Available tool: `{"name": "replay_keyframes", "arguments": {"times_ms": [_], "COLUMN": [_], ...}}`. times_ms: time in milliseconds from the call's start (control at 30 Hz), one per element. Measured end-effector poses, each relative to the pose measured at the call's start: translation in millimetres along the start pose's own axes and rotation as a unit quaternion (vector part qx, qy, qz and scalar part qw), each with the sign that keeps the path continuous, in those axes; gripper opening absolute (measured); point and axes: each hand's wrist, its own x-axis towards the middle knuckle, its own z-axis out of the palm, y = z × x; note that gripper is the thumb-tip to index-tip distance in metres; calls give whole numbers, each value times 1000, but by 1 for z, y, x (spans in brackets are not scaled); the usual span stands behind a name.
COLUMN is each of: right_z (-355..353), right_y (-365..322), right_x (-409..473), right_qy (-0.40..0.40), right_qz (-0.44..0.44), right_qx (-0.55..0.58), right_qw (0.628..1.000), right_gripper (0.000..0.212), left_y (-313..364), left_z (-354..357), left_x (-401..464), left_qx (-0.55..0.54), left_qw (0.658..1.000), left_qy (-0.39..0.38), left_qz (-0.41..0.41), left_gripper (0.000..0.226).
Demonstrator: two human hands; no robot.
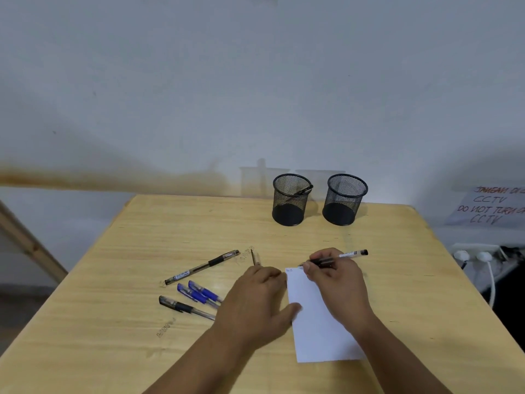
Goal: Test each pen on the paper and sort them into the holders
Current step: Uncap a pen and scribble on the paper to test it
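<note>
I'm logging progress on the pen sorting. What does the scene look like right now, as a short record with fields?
right hand: writing grip on a black pen, tip at the top of the paper
left hand: flat, steadying the paper's left edge
left holder: one pen inside
right holder: looks empty
loose pens on table: two black pens, two blue pens
paper marks: small scribble near top corner
</note>
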Motion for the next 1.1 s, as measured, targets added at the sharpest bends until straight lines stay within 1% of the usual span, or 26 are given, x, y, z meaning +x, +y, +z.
{"name": "replay_keyframes", "arguments": {"times_ms": [133,300,467,633,867,1100], "right_z": [7,11,12,15,17,17], "right_y": [5,13,16,18,20,19], "right_x": [3,5,7,7,8,9], "right_qy": [3,11,8,13,14,22], "right_qz": [-10,-6,-18,-42,-64,-57], "right_qx": [-24,-8,-5,-44,-62,-81], "right_qw": [1000,1000,1000,998,996,995], "right_gripper": [7,7,9,10,9,8], "left_y": [-5,-6,-6,-7,-6,-4], "left_z": [6,15,17,16,15,13], "left_x": [-2,-4,-4,-3,-3,-3], "left_qx": [39,61,72,71,76,72], "left_qw": [999,998,997,997,997,997], "left_qy": [-8,10,26,16,11,10], "left_qz": [16,18,15,12,9,3], "left_gripper": [63,65,63,66,65,65]}}
